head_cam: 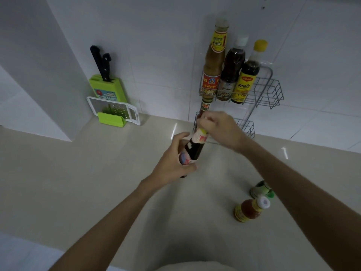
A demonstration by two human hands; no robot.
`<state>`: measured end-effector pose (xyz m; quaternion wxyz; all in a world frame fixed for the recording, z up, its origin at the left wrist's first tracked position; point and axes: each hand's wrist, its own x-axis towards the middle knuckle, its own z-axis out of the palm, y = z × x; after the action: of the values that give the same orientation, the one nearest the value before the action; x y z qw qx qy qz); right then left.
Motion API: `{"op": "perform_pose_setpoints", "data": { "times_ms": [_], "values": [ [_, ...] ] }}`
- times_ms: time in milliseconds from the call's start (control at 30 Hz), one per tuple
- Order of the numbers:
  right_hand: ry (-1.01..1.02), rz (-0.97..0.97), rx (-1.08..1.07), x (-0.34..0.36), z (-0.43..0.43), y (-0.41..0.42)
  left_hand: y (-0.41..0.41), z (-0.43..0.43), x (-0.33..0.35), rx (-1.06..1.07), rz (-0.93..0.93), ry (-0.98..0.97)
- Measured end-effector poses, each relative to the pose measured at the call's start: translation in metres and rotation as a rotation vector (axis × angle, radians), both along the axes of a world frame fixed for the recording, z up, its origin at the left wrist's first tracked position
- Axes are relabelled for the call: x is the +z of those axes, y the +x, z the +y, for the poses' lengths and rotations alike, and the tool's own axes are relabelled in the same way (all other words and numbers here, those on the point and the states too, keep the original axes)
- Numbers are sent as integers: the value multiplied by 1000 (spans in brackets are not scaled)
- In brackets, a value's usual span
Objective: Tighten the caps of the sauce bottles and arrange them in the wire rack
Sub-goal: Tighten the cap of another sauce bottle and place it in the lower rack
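**A:** From the head camera — what have you got in your hands?

**B:** Your left hand has its grip clamped around the body of a dark sauce bottle, held tilted above the bench. Your right hand is closed over its top; the cap itself is hidden under your fingers.

**A:** And the wire rack?

**B:** The wire rack stands against the tiled wall, just behind your right hand. Its upper tier holds three bottles side by side — a tall tan sauce bottle, a dark bottle with a white cap and a dark bottle with a yellow cap. Another bottle neck with a red label shows in the lower tier, right behind the one you hold.

**A:** Anything left on the bench?

**B:** Two, near your right forearm: an orange sauce bottle with a white cap, and a green-capped bottle just beyond it. Far left, a green knife block with a white grater leaning in front.
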<state>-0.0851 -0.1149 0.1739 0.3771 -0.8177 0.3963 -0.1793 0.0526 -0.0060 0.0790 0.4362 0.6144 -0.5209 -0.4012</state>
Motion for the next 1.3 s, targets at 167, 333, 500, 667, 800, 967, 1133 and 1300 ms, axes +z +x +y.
{"op": "perform_pose_setpoints", "data": {
  "times_ms": [167,333,500,667,800,967,1133,1300],
  "values": [
    [99,-171,-37,29,-19,-17,-2,-16,-8,-97,10,152],
    [234,-179,-201,-33,-13,-35,-31,-49,-16,69,-98,93],
    [130,-333,-387,-66,-43,-43,-27,-97,-20,-59,-186,121],
    [-48,-313,-515,-97,-92,-29,0,-153,-21,21,-97,284],
    [-17,-230,-465,-128,-122,-15,8,-188,-21,45,24,357],
    [-16,-39,-389,-145,-145,-5,13,-202,-36,33,83,405],
    [50,92,-374,-149,-157,-1,9,-200,-48,21,104,359],
    [148,154,-261,-146,-159,-13,8,-197,-43,-11,85,350]
  ]
}}
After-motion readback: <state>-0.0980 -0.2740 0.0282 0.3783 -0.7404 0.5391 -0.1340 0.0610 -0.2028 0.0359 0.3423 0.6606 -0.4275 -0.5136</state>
